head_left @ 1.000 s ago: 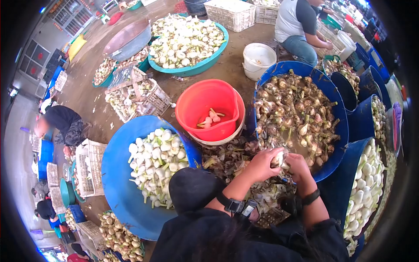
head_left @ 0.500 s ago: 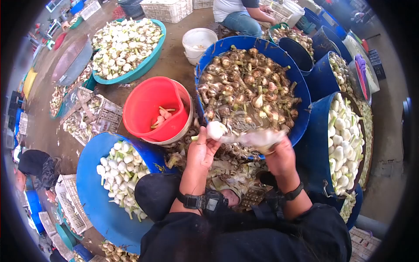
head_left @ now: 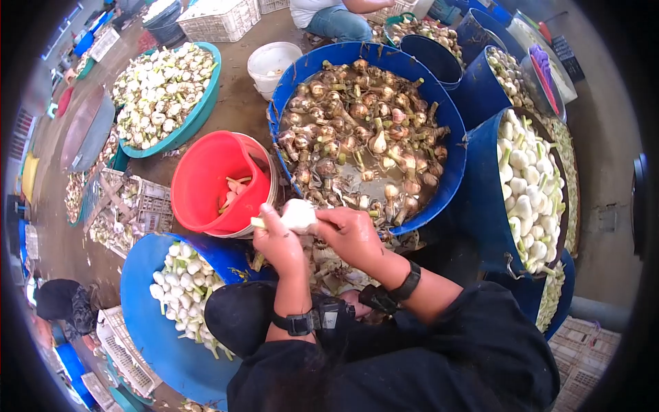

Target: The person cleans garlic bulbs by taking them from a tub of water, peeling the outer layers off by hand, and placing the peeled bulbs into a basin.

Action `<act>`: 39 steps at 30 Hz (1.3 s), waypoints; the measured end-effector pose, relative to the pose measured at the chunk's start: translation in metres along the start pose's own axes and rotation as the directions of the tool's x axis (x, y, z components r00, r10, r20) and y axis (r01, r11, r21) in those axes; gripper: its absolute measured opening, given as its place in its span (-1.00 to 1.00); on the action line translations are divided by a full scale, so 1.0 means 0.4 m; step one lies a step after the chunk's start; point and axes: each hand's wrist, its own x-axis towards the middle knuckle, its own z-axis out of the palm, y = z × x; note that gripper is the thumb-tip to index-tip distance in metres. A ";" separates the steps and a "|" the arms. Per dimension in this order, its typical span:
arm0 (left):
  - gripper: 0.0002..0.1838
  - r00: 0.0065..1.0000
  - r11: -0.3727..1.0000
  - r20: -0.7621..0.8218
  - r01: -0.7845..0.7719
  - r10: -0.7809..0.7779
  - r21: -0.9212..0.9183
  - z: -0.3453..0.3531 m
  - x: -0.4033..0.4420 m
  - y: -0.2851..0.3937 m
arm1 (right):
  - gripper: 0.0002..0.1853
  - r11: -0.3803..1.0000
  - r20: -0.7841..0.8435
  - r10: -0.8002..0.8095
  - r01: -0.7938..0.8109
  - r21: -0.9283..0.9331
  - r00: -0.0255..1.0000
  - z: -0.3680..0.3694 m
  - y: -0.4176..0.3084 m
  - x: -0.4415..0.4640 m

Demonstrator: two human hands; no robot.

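Item: one white garlic bulb (head_left: pixel 299 216), green stem pointing left, above peelings (head_left: pixel 336 271) and beside the near-left rim of the blue soaking tub (head_left: pixel 445 192). Left hand (head_left: pixel 280 244): gripping the bulb, thumb raised alongside the stem. Right hand (head_left: pixel 353 237): fingertips pinched at the bulb's right side. Change: half a second earlier the hands stood apart, a pale skin stretched between them; now they meet at the bulb, closer to the red bucket (head_left: pixel 206 185).

Surface and room: brown, damp-looking floor (head_left: pixel 237 110); red bucket nested in a white bucket; soaking tub of brown-skinned bulbs in murky water; tilted blue basin (head_left: pixel 147 329) of white bulbs, left; upright blue barrel (head_left: pixel 484 199) of white bulbs, right; seated person (head_left: pixel 336 20) beyond.

Edges and clearance: red bucket rim just left of the hands; soaking tub rim just beyond; barrel well apart from the right hand; bare floor between white pail (head_left: pixel 268 74) and teal basin (head_left: pixel 206 103).
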 end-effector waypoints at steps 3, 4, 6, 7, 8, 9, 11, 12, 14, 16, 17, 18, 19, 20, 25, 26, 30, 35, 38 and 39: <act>-0.49 0.949 0.910 -0.047 0.283 -0.311 -0.305 -0.025 0.026 0.071 | -0.81 0.944 0.100 0.151 -0.114 -0.308 0.983 -0.016 0.111 -0.008; -0.53 0.943 0.911 -0.026 0.313 -0.332 -0.270 -0.036 0.036 0.078 | -0.80 0.907 0.271 0.246 -0.122 -0.403 0.931 -0.037 0.132 -0.011; -0.56 0.941 0.927 -0.038 0.324 -0.337 -0.186 -0.037 0.037 0.070 | -0.73 0.960 0.181 0.163 -0.114 -0.255 0.970 -0.047 0.068 -0.022; -0.56 0.950 0.944 -0.029 0.307 -0.312 -0.123 -0.034 0.026 0.065 | -0.67 0.980 0.161 0.176 -0.157 -0.126 0.971 -0.047 0.030 -0.019; -0.56 0.959 0.958 -0.011 0.281 -0.282 -0.060 -0.024 0.019 0.064 | -0.60 0.982 0.134 0.188 -0.190 0.007 0.973 -0.038 -0.003 -0.006; -0.59 0.964 0.964 -0.028 0.265 -0.266 -0.037 -0.010 0.014 0.054 | -0.57 0.997 0.105 0.039 -0.031 -0.075 0.994 -0.027 -0.017 0.006; -0.59 0.965 0.965 -0.035 0.258 -0.260 -0.053 -0.006 0.017 0.042 | -0.75 0.942 0.208 -0.119 0.176 -0.285 0.971 -0.017 -0.017 0.025; -0.59 0.966 0.965 -0.052 0.251 -0.255 -0.072 -0.008 0.022 0.042 | -0.79 0.881 0.268 -0.189 0.284 -0.379 0.945 -0.009 0.007 0.027; -0.59 0.928 0.901 0.033 0.368 -0.371 -0.230 -0.034 0.044 0.047 | -0.81 0.787 0.346 -0.195 0.357 -0.503 0.917 -0.007 0.090 0.006; -0.56 0.894 0.859 0.100 0.448 -0.437 -0.247 -0.054 0.057 0.054 | -0.80 0.746 0.489 0.105 0.257 -0.615 0.866 -0.031 0.126 -0.015; -0.56 0.893 0.859 0.103 0.449 -0.438 -0.244 -0.044 0.054 0.055 | -0.76 0.828 0.402 0.098 0.149 -0.540 0.911 -0.032 0.118 -0.022; -0.56 0.910 0.874 0.088 0.414 -0.406 -0.255 -0.029 0.043 0.055 | -0.71 0.894 0.309 0.110 0.042 -0.446 0.945 -0.037 0.108 -0.035; -0.56 0.924 0.886 0.073 0.382 -0.376 -0.264 -0.017 0.029 0.053 | -0.70 0.934 0.207 0.010 0.065 -0.350 0.978 -0.031 0.083 -0.035; -0.56 0.921 0.884 0.080 0.390 -0.382 -0.259 -0.012 0.020 0.042 | -0.67 0.961 0.088 -0.083 0.103 -0.255 0.993 -0.024 0.048 -0.026; -0.58 0.950 0.952 0.078 0.304 -0.302 -0.023 -0.027 0.018 0.040 | -0.78 0.851 0.247 -0.266 0.347 -0.395 0.932 0.020 0.070 -0.019; -0.59 0.938 0.943 0.111 0.320 -0.328 0.088 -0.045 0.024 0.050 | -0.80 0.827 0.253 -0.303 0.385 -0.410 0.919 0.015 0.099 -0.029; -0.63 0.939 0.914 0.029 0.341 -0.344 -0.220 -0.039 0.037 0.070 | -0.77 0.708 0.517 0.150 0.273 -0.651 0.842 -0.052 0.180 -0.084; -0.64 0.932 0.932 0.138 0.350 -0.336 -0.099 -0.024 0.020 0.042 | -0.70 0.965 0.244 -0.009 0.072 -0.251 0.970 -0.042 -0.010 -0.032; -0.66 0.875 0.838 0.184 0.483 -0.448 -0.255 -0.041 0.028 0.029 | -0.73 0.975 0.294 -0.112 0.163 -0.153 0.949 -0.007 -0.014 -0.011; -0.68 0.861 0.796 0.311 0.497 -0.403 -0.344 -0.058 0.030 0.035 | -0.75 0.967 0.340 -0.179 0.229 -0.113 0.923 0.005 0.001 -0.008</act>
